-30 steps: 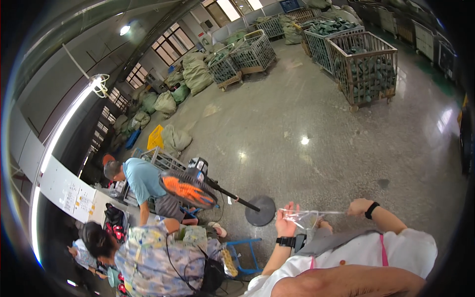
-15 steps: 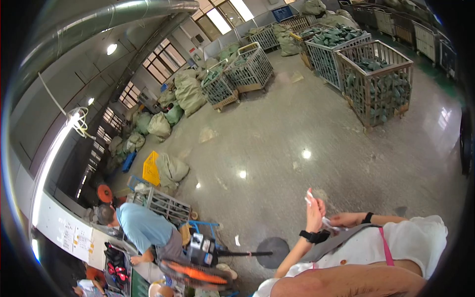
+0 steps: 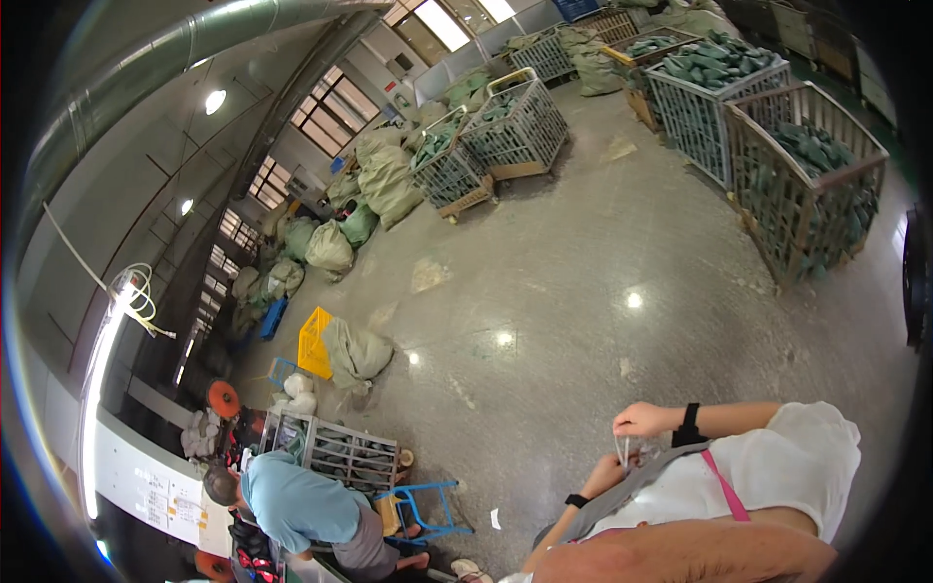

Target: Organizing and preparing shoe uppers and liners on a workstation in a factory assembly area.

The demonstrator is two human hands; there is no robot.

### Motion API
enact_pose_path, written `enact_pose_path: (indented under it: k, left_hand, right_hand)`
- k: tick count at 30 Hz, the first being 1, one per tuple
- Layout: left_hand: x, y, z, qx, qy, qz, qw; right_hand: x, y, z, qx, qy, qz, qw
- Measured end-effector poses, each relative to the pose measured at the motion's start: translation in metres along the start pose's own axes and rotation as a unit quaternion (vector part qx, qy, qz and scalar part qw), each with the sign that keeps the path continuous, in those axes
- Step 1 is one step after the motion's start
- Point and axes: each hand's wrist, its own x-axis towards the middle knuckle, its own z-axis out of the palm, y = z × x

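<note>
Our right hand point(image 3: 643, 420) pinched a whitish strip point(image 3: 625, 450) beside our left hand point(image 3: 604, 475) (its grip we couldn't tell); grey floor point(image 3: 525, 291) stretched to the brown slatted cart's point(image 3: 850, 172) edge.

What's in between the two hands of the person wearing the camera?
In the head view, a thin whitish strip runs from the right hand down toward the left hand. I can't tell its material.

Grey, glossy floor point(image 3: 544, 301) extends beneath and ahead of the fingers point(image 3: 637, 420). Beyond them, paned windows point(image 3: 335, 109) pierce a pale wall point(image 3: 394, 92). To their left, a lit fluorescent tube point(image 3: 90, 418) and, higher, a metal duct point(image 3: 204, 34).
</note>
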Motion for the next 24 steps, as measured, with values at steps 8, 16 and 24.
enact_pose_path:
  k: [8,16,24]
  left_hand:
    - [0.055,-0.115,-0.162,-0.593,0.272,-0.008,0.758]
    - [0.135,-0.119,-0.371,0.030,0.474,0.081,0.876]
    - [0.213,-0.158,-0.578,-0.123,0.436,0.066,0.889]
  right_hand:
    - [0.212,0.050,0.000,-0.037,-0.208,0.039,0.977]
    - [0.448,0.041,-0.018,-0.006,-0.163,-0.113,0.980]
    - [0.594,0.032,-0.066,-0.223,-0.254,-0.095,0.936]
